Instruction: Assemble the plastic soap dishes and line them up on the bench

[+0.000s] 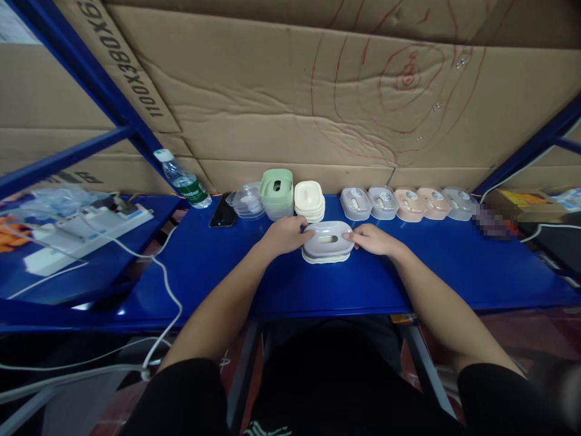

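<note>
In front of me on the blue table is a pale grey plastic lid point(328, 231) with an oblong slot in its middle. Under it a cream piece point(325, 260) shows as a thin rim. My left hand point(287, 235) grips the lid's left end, thumb on top and fingers partly hidden. At the opposite end, my right hand point(373, 240) pinches the edge the same way. Just behind my left hand stand a stack of cream lids point(310, 198) and a stack of green slotted tubs point(276, 186). Nested clear containers point(249, 200) sit left of those.
Several finished-looking small boxes in grey and pink point(410, 204) stand in a row at the back right. A black phone point(223, 212) and a water bottle point(184, 180) are at the back left. White cables point(164, 278) hang over the left table edge, near a power strip point(91, 237).
</note>
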A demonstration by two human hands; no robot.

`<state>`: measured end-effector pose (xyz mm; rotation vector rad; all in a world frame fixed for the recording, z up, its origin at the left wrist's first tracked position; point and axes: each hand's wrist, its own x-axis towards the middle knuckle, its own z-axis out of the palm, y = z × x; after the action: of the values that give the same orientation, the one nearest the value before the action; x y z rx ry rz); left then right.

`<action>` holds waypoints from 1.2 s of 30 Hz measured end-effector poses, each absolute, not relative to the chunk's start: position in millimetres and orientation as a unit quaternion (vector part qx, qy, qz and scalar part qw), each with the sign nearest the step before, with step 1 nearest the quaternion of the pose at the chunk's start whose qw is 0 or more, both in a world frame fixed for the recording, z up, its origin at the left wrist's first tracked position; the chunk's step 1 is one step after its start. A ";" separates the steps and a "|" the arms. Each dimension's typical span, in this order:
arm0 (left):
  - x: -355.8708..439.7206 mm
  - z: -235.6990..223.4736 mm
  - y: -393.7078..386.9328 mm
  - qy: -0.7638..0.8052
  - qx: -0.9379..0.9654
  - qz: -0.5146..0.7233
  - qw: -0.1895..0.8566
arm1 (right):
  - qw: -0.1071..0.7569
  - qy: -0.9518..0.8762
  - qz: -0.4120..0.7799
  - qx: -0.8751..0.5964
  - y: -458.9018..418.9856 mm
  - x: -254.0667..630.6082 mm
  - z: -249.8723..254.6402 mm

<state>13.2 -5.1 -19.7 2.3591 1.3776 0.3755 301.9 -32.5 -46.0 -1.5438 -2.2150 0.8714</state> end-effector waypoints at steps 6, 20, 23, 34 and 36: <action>15.9 -29.1 -2.7 0.484 0.859 0.040 0.160 | 0.080 -0.784 0.292 -0.542 -32.8 298.6 -46.8; -5.2 -17.2 9.7 0.568 0.756 0.325 0.037 | 0.069 -0.787 0.276 -0.547 -31.0 300.2 -51.6; -34.8 -11.8 25.5 0.584 0.675 0.446 -0.059 | 0.071 -0.795 0.269 -0.539 -30.8 300.7 -52.9; -80.7 -33.9 62.2 0.728 0.611 0.310 0.016 | 0.084 -0.805 0.262 -0.525 -31.5 300.0 -53.4; -82.8 -36.8 66.5 0.720 0.606 0.338 0.026 | 0.087 -0.805 0.263 -0.525 -31.8 299.9 -53.3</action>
<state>-82.8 66.5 -36.8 1.8721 2.2246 1.0455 299.9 -31.8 -53.3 -1.5626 -2.3979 0.7824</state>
